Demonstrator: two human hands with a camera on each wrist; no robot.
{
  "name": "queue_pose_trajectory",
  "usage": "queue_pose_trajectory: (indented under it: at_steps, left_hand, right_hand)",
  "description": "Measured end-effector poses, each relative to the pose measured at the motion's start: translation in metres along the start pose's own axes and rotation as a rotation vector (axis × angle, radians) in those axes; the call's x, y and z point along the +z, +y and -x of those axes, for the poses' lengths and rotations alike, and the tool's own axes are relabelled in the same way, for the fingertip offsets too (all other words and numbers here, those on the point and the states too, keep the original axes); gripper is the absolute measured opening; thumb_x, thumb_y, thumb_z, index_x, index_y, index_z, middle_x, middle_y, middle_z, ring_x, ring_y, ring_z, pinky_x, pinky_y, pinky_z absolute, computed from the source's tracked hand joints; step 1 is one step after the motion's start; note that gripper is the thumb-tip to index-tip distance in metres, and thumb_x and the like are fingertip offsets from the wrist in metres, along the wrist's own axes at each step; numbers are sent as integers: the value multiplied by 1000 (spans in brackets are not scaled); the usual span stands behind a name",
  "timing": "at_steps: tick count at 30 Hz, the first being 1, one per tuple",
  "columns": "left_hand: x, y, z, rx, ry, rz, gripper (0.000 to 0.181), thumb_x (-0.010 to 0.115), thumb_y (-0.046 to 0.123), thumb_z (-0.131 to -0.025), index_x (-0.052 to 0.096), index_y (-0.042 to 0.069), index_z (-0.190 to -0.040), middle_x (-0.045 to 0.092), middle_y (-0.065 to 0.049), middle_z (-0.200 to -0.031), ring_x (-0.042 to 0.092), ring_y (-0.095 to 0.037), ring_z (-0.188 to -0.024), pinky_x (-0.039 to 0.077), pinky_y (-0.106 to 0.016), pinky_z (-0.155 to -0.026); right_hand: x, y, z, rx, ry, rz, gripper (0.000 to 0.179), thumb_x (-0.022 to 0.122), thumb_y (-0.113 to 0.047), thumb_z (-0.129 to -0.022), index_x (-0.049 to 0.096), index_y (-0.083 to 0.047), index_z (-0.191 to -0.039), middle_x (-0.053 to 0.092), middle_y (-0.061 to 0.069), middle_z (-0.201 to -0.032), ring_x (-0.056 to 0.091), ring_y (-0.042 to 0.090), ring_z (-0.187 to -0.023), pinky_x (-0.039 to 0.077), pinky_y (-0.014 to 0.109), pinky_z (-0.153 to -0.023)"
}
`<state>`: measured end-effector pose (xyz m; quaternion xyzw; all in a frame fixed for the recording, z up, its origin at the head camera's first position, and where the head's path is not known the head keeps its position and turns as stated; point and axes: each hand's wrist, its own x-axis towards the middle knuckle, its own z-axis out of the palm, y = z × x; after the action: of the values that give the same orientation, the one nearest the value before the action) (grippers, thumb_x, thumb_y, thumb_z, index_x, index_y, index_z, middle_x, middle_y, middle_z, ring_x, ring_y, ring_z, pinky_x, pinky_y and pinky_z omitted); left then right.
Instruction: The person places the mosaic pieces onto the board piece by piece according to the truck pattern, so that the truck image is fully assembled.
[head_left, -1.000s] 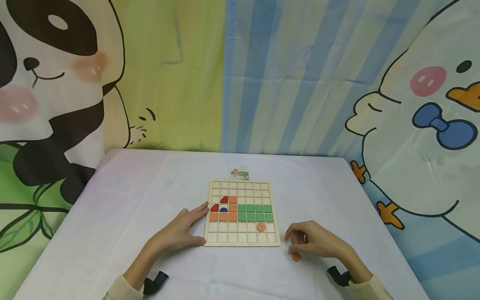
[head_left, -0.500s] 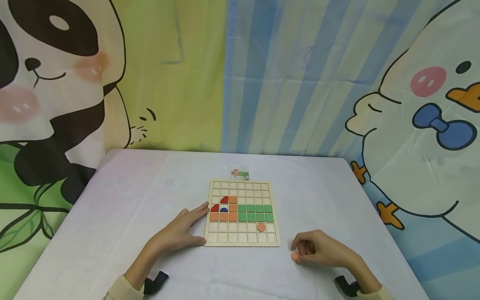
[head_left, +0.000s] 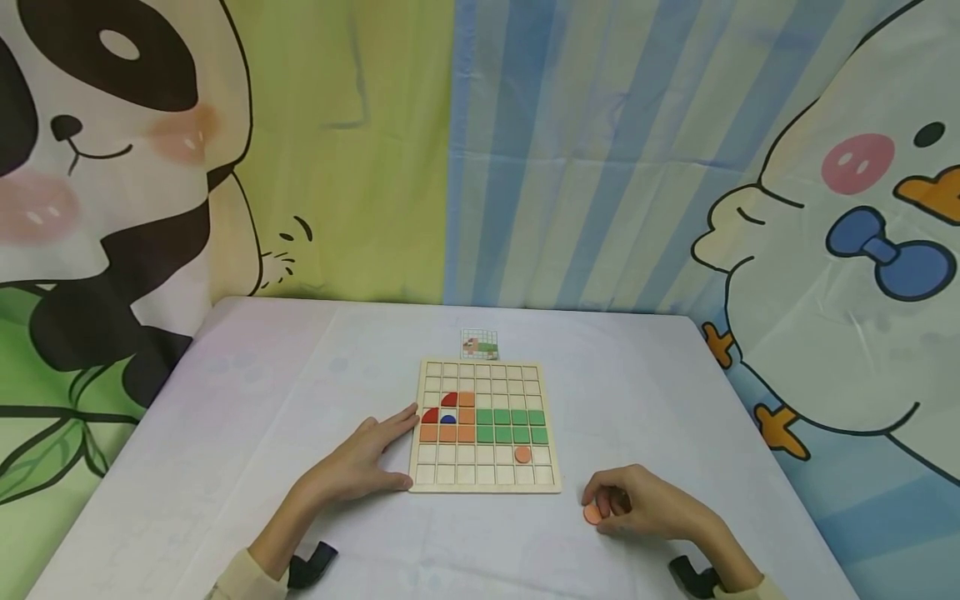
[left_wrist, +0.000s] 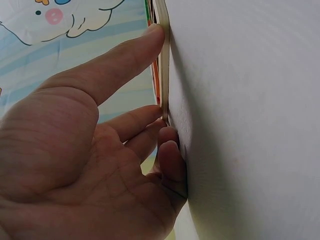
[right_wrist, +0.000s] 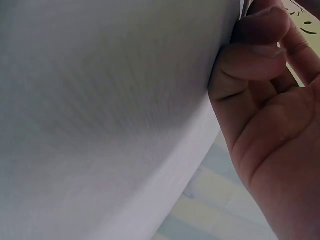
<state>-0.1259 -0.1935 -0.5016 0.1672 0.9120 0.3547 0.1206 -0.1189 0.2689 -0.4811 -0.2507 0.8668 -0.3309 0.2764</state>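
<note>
A wooden grid board [head_left: 487, 475] lies at the middle of the table, holding orange and green square tiles, red quarter-round pieces and a blue half-round piece. On a lower right cell rests an orange disc [head_left: 522, 454]. My left hand [head_left: 358, 463] lies with thumb and fingers extended against the board's left edge; the left wrist view has its thumb [left_wrist: 125, 65] touching the board's side. To the right of the board, my right hand [head_left: 637, 504] pinches a second orange disc [head_left: 592, 514] low at the tabletop, its other fingers curled. The right wrist view hides that disc.
A small picture card [head_left: 479, 343] with a coloured grid pattern lies just beyond the board's far edge. White cloth covers the table [head_left: 300, 358]. Cartoon-printed curtains [head_left: 570, 150] hang behind it. Black straps [head_left: 311, 567] sit at both wrists.
My right hand has drawn slightly back toward the near edge, and its fingertips have closed on the orange disc beside the board. The left hand and board have stayed put.
</note>
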Motion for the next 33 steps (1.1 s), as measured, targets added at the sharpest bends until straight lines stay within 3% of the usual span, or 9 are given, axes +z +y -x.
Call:
queue_pose_trajectory:
  at_steps: [17, 33]
  left_hand:
    - [1, -1, 0, 0, 1, 0, 94, 93, 25, -78, 49, 10, -159, 33, 1, -175, 38, -14, -98, 39, -25, -84]
    - [0, 1, 0, -2, 2, 6, 93, 93, 24, -78, 49, 10, -159, 33, 0, -175, 39, -14, -98, 39, -24, -83]
  right_hand:
    - [1, 2, 0, 45, 4, -21, 21, 87, -21, -87, 75, -27, -104, 66, -8, -83, 57, 1, -71, 49, 21, -62]
    - [2, -3, -3, 17, 18, 44, 17, 85, -27, -90, 73, -27, -102, 64, -11, -80, 55, -1, -70, 48, 21, -61]
